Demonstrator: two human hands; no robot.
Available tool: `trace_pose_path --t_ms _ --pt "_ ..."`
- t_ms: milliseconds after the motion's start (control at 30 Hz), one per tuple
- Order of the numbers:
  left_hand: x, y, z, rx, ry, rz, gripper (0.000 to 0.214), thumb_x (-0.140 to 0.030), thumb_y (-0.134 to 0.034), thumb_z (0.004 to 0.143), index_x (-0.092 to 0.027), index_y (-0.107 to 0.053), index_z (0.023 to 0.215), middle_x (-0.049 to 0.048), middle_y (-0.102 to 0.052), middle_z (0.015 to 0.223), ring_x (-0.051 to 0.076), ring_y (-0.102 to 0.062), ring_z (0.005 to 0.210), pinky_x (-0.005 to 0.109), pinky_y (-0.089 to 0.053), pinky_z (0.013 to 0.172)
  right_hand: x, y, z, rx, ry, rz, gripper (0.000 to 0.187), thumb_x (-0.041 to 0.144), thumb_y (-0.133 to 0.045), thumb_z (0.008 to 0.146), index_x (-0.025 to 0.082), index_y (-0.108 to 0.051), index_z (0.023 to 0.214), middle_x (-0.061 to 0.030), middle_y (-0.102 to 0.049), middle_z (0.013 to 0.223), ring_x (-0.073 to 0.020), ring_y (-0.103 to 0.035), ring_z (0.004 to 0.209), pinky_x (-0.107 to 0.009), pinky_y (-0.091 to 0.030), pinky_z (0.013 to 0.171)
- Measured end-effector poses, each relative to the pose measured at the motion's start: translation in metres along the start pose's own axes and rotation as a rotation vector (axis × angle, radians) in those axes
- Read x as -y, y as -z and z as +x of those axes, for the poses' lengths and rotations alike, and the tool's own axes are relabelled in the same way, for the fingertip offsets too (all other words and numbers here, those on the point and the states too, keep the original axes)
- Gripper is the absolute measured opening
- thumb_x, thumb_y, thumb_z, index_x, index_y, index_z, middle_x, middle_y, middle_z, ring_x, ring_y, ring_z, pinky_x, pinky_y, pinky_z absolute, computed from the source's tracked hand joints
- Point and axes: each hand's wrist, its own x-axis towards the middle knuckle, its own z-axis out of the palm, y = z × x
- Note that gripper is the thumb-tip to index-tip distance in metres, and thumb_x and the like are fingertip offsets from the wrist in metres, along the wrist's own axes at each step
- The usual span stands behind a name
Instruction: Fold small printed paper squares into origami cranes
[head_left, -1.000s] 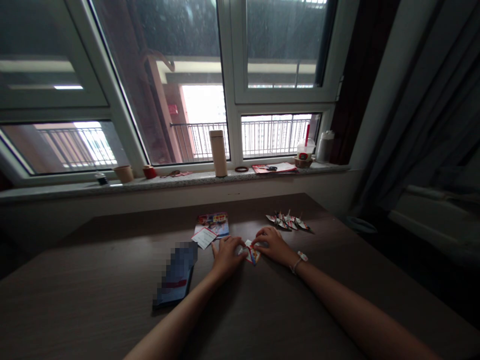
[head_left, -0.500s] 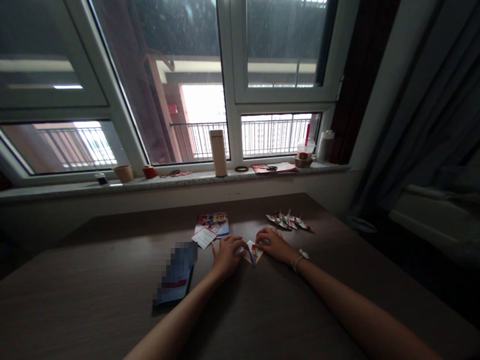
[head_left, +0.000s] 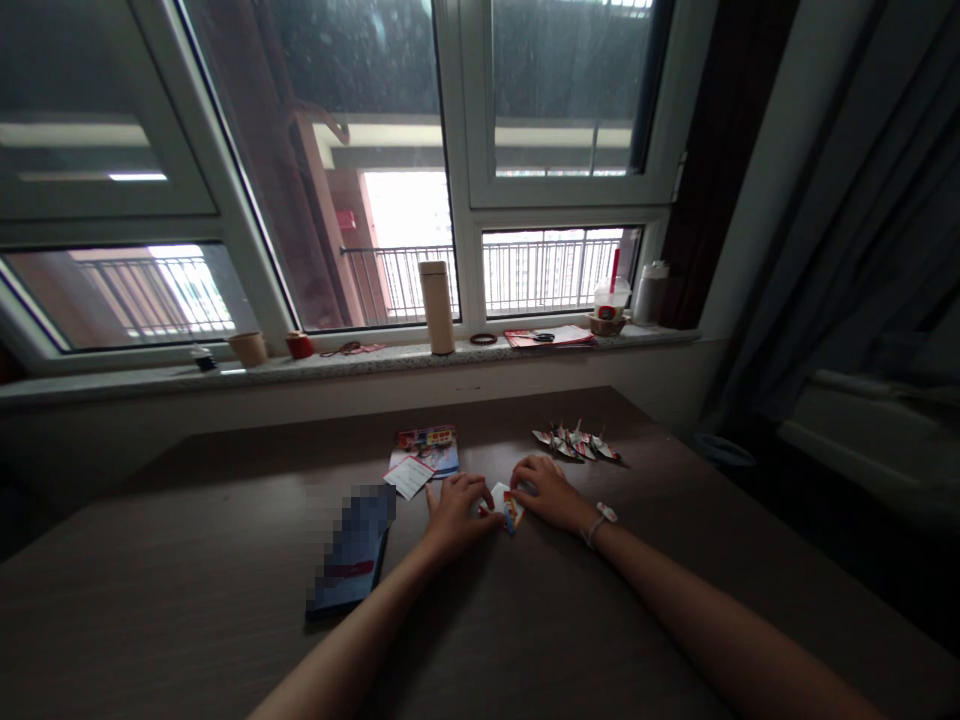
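Observation:
A small piece of folded paper [head_left: 513, 511], white with coloured print, lies on the brown table between my hands. My left hand [head_left: 457, 515] grips its left side, the thumb resting over the paper near its middle. On the other side, my right hand [head_left: 551, 490] pinches the right edge with curled fingers. Part of the paper is hidden under the fingers. Beyond my right hand sits a group of folded paper pieces [head_left: 576, 442] with pointed tips. Left of my left hand are a white card with a red border [head_left: 409, 477] and a printed booklet [head_left: 442, 456].
A dark phone-like object [head_left: 356, 560], partly pixelated, lies left of my left forearm on the table [head_left: 187, 560]. On the windowsill stand a beige flask [head_left: 436, 308], a cup with a red straw [head_left: 611, 298], scissors [head_left: 545, 337] on red-edged paper, and small pots.
My left thumb has moved right across the folded paper, covering more of its left half. My right hand has barely shifted.

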Motion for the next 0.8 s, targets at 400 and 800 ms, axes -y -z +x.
trace_pose_path --t_ms 400,800 --pt "-0.003 0.002 -0.001 -0.025 0.009 -0.048 0.02 -0.04 -0.059 0.084 -0.031 -0.072 0.096 0.0029 -0.06 0.131 0.03 -0.041 0.13 0.062 -0.014 0.113 -0.005 0.001 0.002 0.023 0.002 0.061 0.017 0.034 -0.061 0.088 0.029 -0.072 0.099 -0.0038 -0.061 0.11 -0.0223 -0.05 0.111 -0.041 -0.033 0.103" --pt "0.002 -0.005 0.004 -0.072 0.053 -0.044 0.026 -0.032 -0.058 0.086 -0.029 -0.065 0.111 0.0041 -0.063 0.126 0.028 -0.045 0.126 0.058 -0.019 0.114 -0.013 0.001 0.006 0.056 -0.026 0.125 0.013 0.026 -0.066 0.081 0.027 -0.076 0.089 -0.0034 -0.065 0.111 -0.024 -0.052 0.113 -0.041 -0.032 0.103"
